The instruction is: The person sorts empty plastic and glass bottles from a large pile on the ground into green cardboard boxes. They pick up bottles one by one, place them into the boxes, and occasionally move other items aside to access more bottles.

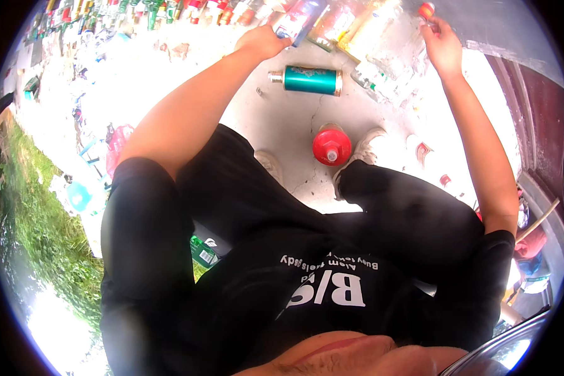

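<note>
My left hand (262,43) is at the top, its thumb and fingers around the end of a blue-tinted bottle (301,19). At the upper right my right hand (442,47) grips a small bottle with a red top (425,10); its lower part is hidden by my fingers. Between my hands lie a clear bottle with a coloured label (336,23) and a yellowish bottle (369,28). A teal metallic bottle with gold ends (311,81) rests on its side just below them. Nearer me, a red bottle (332,146) stands upright beside my shoe.
Rows of assorted bottles (160,11) line the top left. Clear bottles (380,77) lie at the right of the concrete floor (286,113). A white cup (419,148) is beyond my right shoe. A grey wall (512,28) bounds the right, grass (47,188) the left.
</note>
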A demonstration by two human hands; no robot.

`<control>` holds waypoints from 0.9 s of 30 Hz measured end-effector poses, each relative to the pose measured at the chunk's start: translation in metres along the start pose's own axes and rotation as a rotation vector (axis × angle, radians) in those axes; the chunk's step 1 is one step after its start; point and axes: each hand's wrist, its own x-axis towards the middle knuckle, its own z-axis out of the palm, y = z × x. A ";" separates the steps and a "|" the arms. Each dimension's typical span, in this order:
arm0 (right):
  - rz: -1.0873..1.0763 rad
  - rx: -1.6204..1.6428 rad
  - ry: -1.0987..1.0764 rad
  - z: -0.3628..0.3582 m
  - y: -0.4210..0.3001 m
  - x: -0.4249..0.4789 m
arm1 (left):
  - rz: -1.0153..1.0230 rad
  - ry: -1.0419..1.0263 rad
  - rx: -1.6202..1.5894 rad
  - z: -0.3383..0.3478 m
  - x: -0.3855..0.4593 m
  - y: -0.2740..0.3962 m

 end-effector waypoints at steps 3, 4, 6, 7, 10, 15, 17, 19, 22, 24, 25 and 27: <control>0.019 0.017 0.043 -0.006 0.009 0.001 | 0.022 -0.081 0.016 -0.025 -0.013 0.040; 0.023 0.017 0.044 -0.006 0.011 0.002 | 0.016 -0.062 0.043 -0.016 -0.005 0.040; 0.039 0.012 0.037 -0.003 0.014 -0.006 | -0.017 -0.079 0.098 -0.004 0.002 0.038; 0.031 0.030 0.032 -0.004 0.013 -0.006 | -0.033 -0.094 0.125 0.001 0.006 0.038; 0.013 0.064 0.002 -0.005 0.014 -0.006 | 0.010 -0.133 0.046 0.001 0.021 0.032; -0.046 -0.003 -0.030 0.003 0.026 -0.016 | -0.048 -0.085 0.034 -0.002 0.026 0.036; -0.016 0.024 -0.021 0.005 0.033 -0.024 | -0.043 -0.099 0.074 -0.005 0.024 0.042; 0.005 0.048 -0.016 0.004 0.036 -0.029 | -0.034 -0.164 0.043 -0.018 0.024 0.049; 0.051 0.086 -0.089 -0.003 0.031 -0.034 | -0.007 -0.250 -0.249 -0.035 0.026 0.036; 0.125 0.125 -0.215 -0.012 0.023 -0.034 | 0.037 -0.331 -0.594 -0.041 0.024 0.016; 0.090 0.104 -0.157 -0.008 0.026 -0.035 | 0.060 -0.375 -0.767 -0.041 0.022 0.010; 0.019 0.062 -0.042 0.003 0.030 -0.036 | 0.143 -0.370 -0.960 -0.044 0.023 0.015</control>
